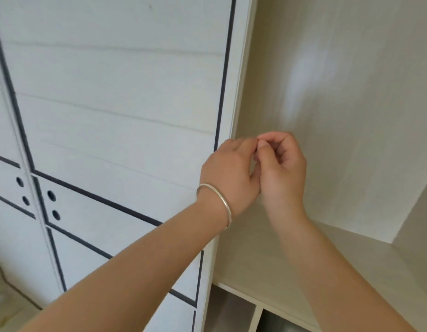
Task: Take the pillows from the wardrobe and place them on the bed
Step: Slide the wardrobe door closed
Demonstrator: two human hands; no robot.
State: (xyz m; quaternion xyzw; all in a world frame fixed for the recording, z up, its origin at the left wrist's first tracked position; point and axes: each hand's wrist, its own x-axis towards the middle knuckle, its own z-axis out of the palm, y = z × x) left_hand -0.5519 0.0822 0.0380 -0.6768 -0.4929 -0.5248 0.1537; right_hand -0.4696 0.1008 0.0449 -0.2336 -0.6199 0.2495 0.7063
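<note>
No pillow is in view. The white wardrobe door [126, 104], with dark trim lines, fills the left half. To its right is an open cream compartment [351, 92] with nothing visible inside. My left hand [229, 168], a silver bangle on its wrist, is raised in front of the door's right edge with its fingers curled. My right hand [283, 168] is pressed against it, fingers also curled, and the fingertips of both hands meet. Nothing shows in either hand. I cannot tell whether the left fingers touch the door edge.
A bare cream shelf [251, 259] forms the compartment floor. Below it a divider [255, 317] separates smaller dim compartments. A second door panel [8, 178] with round holes is at the far left. A side wall [418, 212] closes the compartment on the right.
</note>
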